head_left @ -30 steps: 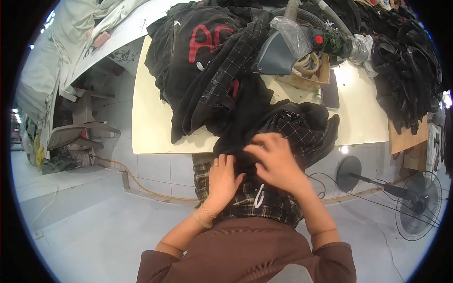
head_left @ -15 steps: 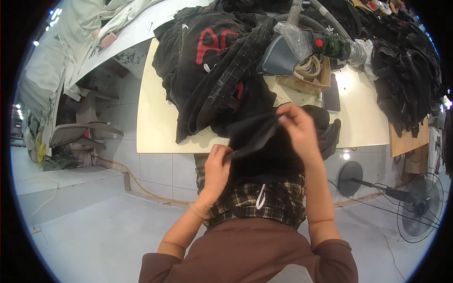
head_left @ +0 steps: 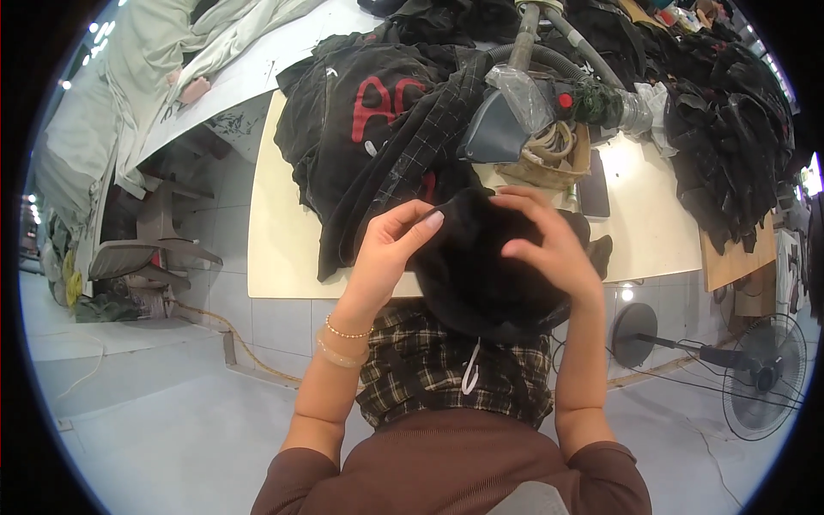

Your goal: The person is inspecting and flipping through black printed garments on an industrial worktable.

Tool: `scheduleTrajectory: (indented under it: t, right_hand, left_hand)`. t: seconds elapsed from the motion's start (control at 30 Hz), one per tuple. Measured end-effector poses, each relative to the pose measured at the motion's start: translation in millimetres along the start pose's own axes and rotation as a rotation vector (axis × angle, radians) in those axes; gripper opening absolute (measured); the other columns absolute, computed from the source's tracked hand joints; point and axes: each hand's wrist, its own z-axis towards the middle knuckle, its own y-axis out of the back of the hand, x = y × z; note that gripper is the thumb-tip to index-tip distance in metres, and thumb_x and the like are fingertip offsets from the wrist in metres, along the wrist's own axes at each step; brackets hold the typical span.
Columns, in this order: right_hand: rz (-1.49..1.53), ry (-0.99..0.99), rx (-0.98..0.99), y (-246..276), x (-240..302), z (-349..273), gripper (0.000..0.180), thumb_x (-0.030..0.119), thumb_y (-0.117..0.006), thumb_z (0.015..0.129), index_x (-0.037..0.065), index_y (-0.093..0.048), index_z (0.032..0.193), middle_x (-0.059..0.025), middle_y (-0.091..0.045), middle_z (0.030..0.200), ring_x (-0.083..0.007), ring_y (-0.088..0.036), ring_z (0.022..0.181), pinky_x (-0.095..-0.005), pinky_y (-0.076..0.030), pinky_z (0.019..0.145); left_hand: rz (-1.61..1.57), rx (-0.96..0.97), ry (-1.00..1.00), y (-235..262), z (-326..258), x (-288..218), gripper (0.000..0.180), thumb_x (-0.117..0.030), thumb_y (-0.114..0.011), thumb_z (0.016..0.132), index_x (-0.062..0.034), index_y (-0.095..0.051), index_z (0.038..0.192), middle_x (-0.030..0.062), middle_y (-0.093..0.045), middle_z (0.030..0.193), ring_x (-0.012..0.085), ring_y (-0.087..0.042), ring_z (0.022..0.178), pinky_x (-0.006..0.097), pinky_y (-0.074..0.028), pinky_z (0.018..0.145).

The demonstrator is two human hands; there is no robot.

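Observation:
A piece of plain black fabric [head_left: 489,279] hangs between my hands, over the table's near edge and above my checked shorts [head_left: 412,356]. My left hand [head_left: 390,249] is closed, its thumb and forefinger pinching the upper left edge of the cloth. Over the cloth's right side, my right hand [head_left: 554,245] has its thumb well apart from its outstretched fingers. Those fingertips touch or hover at the cloth's upper edge; which one I cannot tell. Just beyond my left hand lies a heap of black garments [head_left: 335,129] with red lettering and a white-lined checked part.
On the cream table [head_left: 279,257] stand a grey machine [head_left: 493,129] with hoses and a box [head_left: 549,167] of coiled tubing. A dark flat phone-like object [head_left: 594,184] lies alongside. More black cloth [head_left: 721,154] hangs at right. A fan [head_left: 760,378] stands on the floor.
Both hands have shifted a little, the left one up and toward the table. The right hand has spread its thumb from its fingers. The black fabric, stretched between them before, now hangs more rounded.

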Motion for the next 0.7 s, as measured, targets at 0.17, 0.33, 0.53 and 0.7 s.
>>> scheduleTrajectory:
  t: [0.17,0.33,0.53,0.7]
  right_hand:
    - [0.298,-0.082,0.057,-22.0,1.0,20.1,0.052,0.027,-0.072,0.082,0.008,-0.056,0.127,-0.0104,-0.054,0.126,-0.0248,-0.049,0.119,-0.0354,-0.038,0.101]
    - [0.778,-0.390,0.251,-20.7,-16.2,21.4,0.036,0.020,-0.071,0.083,0.000,-0.063,0.112,-0.0029,-0.058,0.112,-0.0134,-0.052,0.104,-0.0282,-0.040,0.092]
    - [0.940,-0.240,0.066,-26.1,-5.3,25.4,0.022,0.012,-0.063,0.090,-0.002,-0.064,0.107,-0.0016,-0.064,0.099,-0.0084,-0.057,0.092,-0.0224,-0.042,0.087]
    - [1.119,-0.329,-0.054,-28.5,1.9,29.6,0.026,0.011,-0.060,0.093,-0.004,-0.060,0.115,-0.0051,-0.066,0.105,-0.0101,-0.059,0.097,-0.0235,-0.044,0.090]
  left_hand:
    - [-0.182,0.124,0.039,2.8,9.5,-6.9,0.011,-0.012,-0.062,0.092,-0.0012,-0.062,0.095,-0.0033,-0.061,0.087,0.0016,-0.054,0.079,0.018,-0.042,0.074]
    - [-0.066,0.066,0.032,0.1,15.1,-18.6,0.010,-0.010,-0.064,0.090,-0.0004,-0.062,0.093,-0.0027,-0.062,0.086,0.0023,-0.054,0.079,0.018,-0.043,0.073]
    - [0.111,0.018,0.076,0.1,23.7,-13.7,0.014,-0.008,-0.067,0.088,0.0033,-0.067,0.097,-0.0002,-0.066,0.088,0.0043,-0.058,0.079,0.019,-0.047,0.073]
    - [-0.151,0.029,-0.031,-5.4,36.9,-9.5,0.014,-0.009,-0.063,0.092,0.0009,-0.065,0.102,0.0006,-0.067,0.091,0.0054,-0.060,0.081,0.020,-0.048,0.074]
